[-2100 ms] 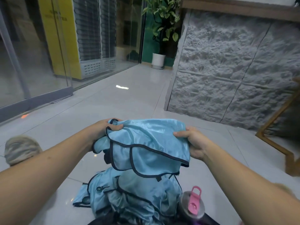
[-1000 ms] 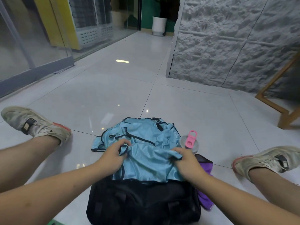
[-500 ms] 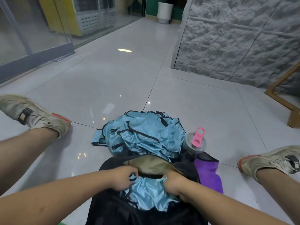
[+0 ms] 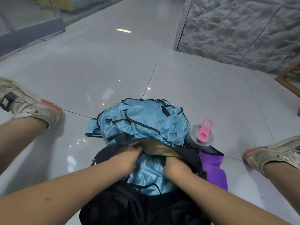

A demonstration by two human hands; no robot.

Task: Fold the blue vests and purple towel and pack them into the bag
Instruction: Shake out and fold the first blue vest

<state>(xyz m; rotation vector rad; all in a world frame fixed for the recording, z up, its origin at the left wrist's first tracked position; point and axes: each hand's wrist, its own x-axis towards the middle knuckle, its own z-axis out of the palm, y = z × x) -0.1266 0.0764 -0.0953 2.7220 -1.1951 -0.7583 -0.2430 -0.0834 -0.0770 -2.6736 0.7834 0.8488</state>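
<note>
A black bag point(image 4: 113, 207) lies open on the floor between my legs, its tan lining showing at the far rim. A folded blue vest point(image 4: 148, 174) sits in its mouth. My left hand point(image 4: 128, 157) and my right hand point(image 4: 174, 166) reach into the opening on either side of that vest, fingers buried in the cloth and under the rim. Beyond the bag lies a heap of blue vests point(image 4: 142, 122) with black trim. The purple towel point(image 4: 214, 171) lies against the bag's right side.
A grey bottle with a pink lid loop point(image 4: 202, 135) stands right of the vest heap. My shoes point(image 4: 27, 104) point(image 4: 274, 153) rest on the glossy tiles to either side. A stone wall point(image 4: 235, 26) and a wooden frame point(image 4: 287, 78) are at the right.
The vest held up in the air came down onto the bag and has been pushed deeper into its mouth. Both hands have sunk further in with it.
</note>
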